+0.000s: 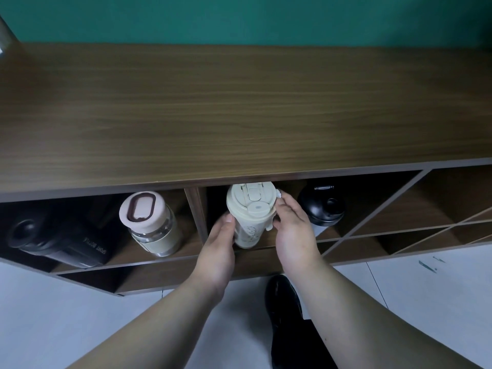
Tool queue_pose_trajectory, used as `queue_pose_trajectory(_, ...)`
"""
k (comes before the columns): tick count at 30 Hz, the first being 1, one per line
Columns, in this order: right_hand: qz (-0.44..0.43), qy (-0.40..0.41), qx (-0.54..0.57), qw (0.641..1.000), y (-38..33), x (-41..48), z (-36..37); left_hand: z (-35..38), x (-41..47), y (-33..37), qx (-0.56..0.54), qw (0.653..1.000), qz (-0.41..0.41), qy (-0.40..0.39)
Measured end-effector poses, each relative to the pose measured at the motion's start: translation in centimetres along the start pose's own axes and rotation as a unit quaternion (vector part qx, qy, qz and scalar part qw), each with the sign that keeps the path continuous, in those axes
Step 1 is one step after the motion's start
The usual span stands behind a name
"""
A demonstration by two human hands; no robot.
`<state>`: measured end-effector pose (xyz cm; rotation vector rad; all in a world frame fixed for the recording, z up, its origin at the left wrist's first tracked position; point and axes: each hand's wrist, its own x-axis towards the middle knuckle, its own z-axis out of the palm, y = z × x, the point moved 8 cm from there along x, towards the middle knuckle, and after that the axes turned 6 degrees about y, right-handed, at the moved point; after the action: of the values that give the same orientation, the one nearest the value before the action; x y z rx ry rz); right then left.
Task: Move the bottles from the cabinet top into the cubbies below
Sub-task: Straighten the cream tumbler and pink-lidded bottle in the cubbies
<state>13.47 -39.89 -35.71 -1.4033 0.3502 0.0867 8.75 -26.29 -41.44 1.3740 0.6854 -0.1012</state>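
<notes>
A cream bottle [249,214] with a flip lid stands upright at the left of the middle cubby. My left hand [219,249] presses its left side and my right hand [294,230] cups its right side, so both hold it. A black round-lidded bottle [322,206] stands in the same cubby to the right. In the left cubby stand a glass bottle with a pink lid [149,222] and a black sport bottle [56,235]. The wooden cabinet top [239,107] holds no bottle in its middle.
A greyish object [5,33] shows at the top's far left corner, cut off by the frame. Diagonal-divided cubbies [426,217] lie to the right. A lower shelf row [159,275] runs beneath. My black shoe [283,302] stands on the pale tiled floor.
</notes>
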Motion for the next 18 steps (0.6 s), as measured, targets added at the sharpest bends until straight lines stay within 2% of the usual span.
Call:
queue_pose_trajectory(2, -0.016, 0.007, -0.017, 1.0, -0.3, 0.0, -0.4, -0.4, 0.0, -0.4, -0.003, 1.0, -0.017, 0.007)
queue_pose_trajectory(5, -0.106, 0.088, -0.06, 0.989, -2.0, -0.8, -2.4, -1.3, -0.8, -0.8, 0.026, 0.999, -0.045, 0.002)
queue_pose_trajectory(7, -0.154, 0.106, -0.089, 0.978, -3.4, -2.7, -2.9, -2.4, -1.6, -1.1, 0.064, 0.997, -0.046, -0.009)
queue_pose_trajectory(9, -0.148, 0.048, -0.114, 0.981, -3.3, -4.9, -1.6, -3.9, -2.5, -1.4, 0.093, 0.994, -0.048, -0.018)
queue_pose_trajectory(11, -0.088, -0.053, -0.143, 0.984, -1.6, -7.4, 1.2, -5.7, -3.4, -1.4, 0.131, 0.99, -0.046, -0.022)
queue_pose_trajectory(14, -0.025, -0.17, -0.199, 0.965, 1.7, -10.4, 5.5, -9.3, -4.0, -1.7, 0.179, 0.982, -0.066, 0.001)
queue_pose_trajectory(18, 0.024, -0.207, -0.205, 0.956, 4.8, -10.9, 9.5, -14.3, -4.2, -1.6, 0.17, 0.977, -0.086, 0.098)
